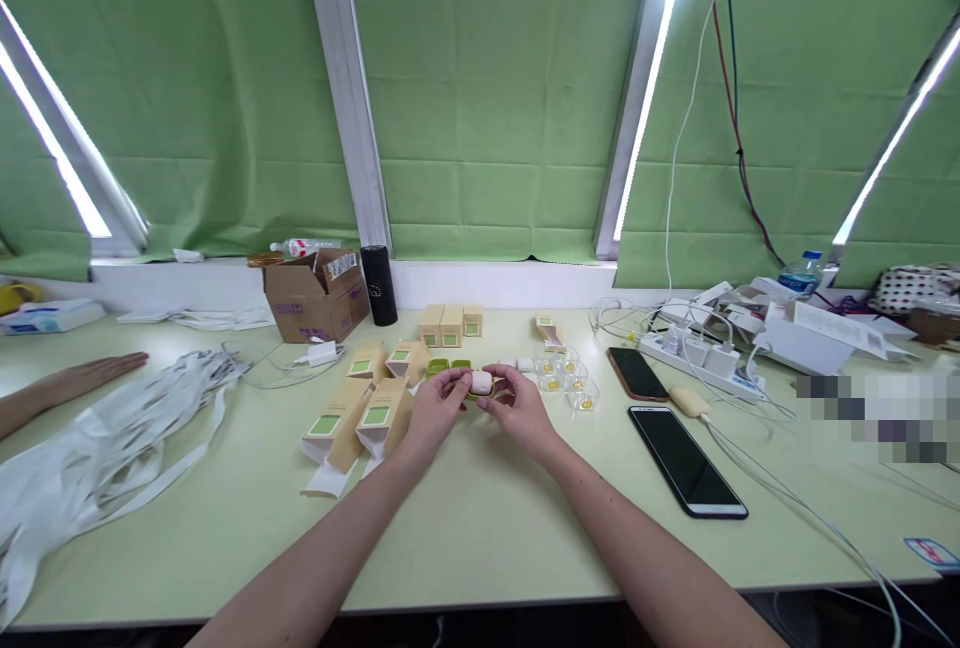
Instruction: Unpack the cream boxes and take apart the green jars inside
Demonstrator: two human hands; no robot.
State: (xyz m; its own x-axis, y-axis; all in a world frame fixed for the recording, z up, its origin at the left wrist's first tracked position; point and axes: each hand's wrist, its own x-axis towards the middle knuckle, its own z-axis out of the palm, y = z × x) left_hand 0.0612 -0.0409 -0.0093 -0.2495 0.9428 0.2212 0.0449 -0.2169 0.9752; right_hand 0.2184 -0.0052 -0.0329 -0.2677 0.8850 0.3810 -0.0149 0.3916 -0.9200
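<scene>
Between the fingertips of both hands is a small white rounded case (481, 383) with a green-yellow edge beneath it. My left hand (441, 406) pinches its left side, and my right hand (519, 408) grips its right side. Just behind my left hand lie green pieces (448, 365). Small white pieces (517, 365) sit behind my right hand. To the right stand several clear plastic holders (581, 395) with yellow centres. Several tan boxes with green labels (385, 416) lie left of my left hand, the front ones with open flaps.
Two phones (688, 461) and a power strip (705, 360) with cables lie right. White straps (112, 443) and another person's hand (105, 373) are at left. A cardboard box (315, 298), black bottle (379, 285) and more tan boxes (451, 325) stand behind.
</scene>
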